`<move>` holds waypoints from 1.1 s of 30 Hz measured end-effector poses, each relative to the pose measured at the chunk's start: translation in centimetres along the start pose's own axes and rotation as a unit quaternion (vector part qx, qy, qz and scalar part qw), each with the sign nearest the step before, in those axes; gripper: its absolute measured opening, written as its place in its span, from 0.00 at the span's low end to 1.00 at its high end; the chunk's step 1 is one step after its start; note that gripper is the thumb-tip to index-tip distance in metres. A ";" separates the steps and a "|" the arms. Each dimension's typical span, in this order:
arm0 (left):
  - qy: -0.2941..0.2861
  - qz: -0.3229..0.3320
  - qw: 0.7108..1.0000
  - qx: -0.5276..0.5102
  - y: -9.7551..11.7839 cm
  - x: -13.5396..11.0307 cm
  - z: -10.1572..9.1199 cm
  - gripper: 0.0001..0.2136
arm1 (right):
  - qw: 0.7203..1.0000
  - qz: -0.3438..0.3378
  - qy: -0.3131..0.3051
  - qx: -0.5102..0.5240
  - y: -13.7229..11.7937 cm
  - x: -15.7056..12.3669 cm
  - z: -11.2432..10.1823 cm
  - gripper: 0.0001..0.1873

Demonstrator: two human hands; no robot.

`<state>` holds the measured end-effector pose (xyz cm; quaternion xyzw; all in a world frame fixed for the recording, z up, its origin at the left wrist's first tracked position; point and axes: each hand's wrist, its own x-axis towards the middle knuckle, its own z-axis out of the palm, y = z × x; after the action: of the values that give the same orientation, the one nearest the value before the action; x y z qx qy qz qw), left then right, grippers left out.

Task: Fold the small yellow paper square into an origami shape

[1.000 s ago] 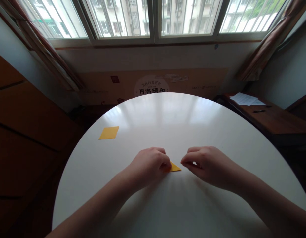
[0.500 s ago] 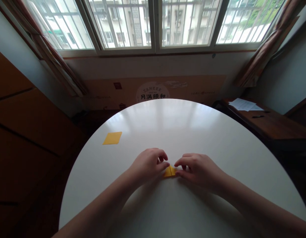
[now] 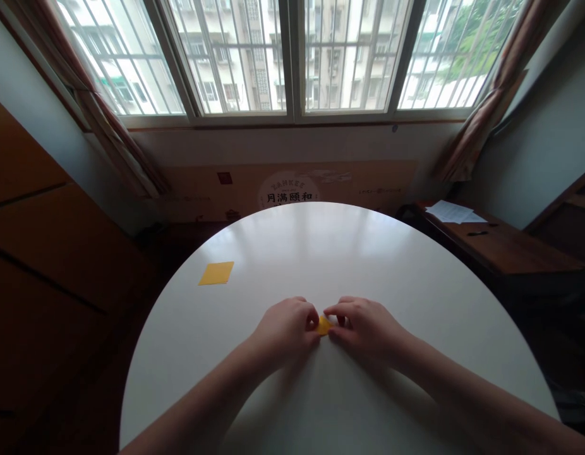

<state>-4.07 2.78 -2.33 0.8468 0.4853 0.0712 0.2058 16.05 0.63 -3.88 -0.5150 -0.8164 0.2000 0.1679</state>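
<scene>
A small folded piece of yellow paper (image 3: 323,325) lies on the round white table (image 3: 416,284), near its middle front. My left hand (image 3: 285,328) pinches its left side and my right hand (image 3: 361,325) pinches its right side. The fingertips of both hands nearly meet over the paper, so most of it is hidden. A flat yellow paper square (image 3: 217,273) lies apart on the table's left part, well away from both hands.
A dark wooden side desk (image 3: 505,249) with white sheets (image 3: 451,212) and a pen stands to the right of the table. Brown cabinets fill the left side. A printed cardboard panel (image 3: 292,189) leans under the window at the back.
My right hand has moved left until it meets the left hand over the yellow paper. The paper showed as a flat triangle before and is now smaller and mostly covered. The view tilted up slightly.
</scene>
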 end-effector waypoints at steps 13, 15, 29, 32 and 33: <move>0.033 0.016 0.999 0.015 0.1 0.0 0.0 0.07 | 1.000 -0.001 0.020 -0.008 -0.6 -0.2 0.1 0.13; 0.036 0.018 0.999 0.024 0.0 0.0 0.1 0.06 | 1.000 0.001 0.025 -0.010 -0.7 -0.2 0.1 0.14; 0.036 0.056 0.997 0.038 -0.8 0.6 -0.1 0.03 | 0.999 0.000 0.032 -0.036 -0.8 0.1 0.5 0.15; 0.033 0.055 0.997 0.036 -0.8 0.6 -0.1 0.04 | 0.999 -0.002 0.031 -0.028 -0.7 0.2 0.4 0.14; 0.032 0.055 0.997 0.036 -0.8 0.6 -0.2 0.05 | 0.999 -0.003 0.031 -0.024 -0.6 0.2 0.4 0.14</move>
<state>-4.45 3.65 -2.52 0.8762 0.4468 0.0923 0.1554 15.28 0.55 -3.88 -0.5225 -0.8169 0.1637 0.1816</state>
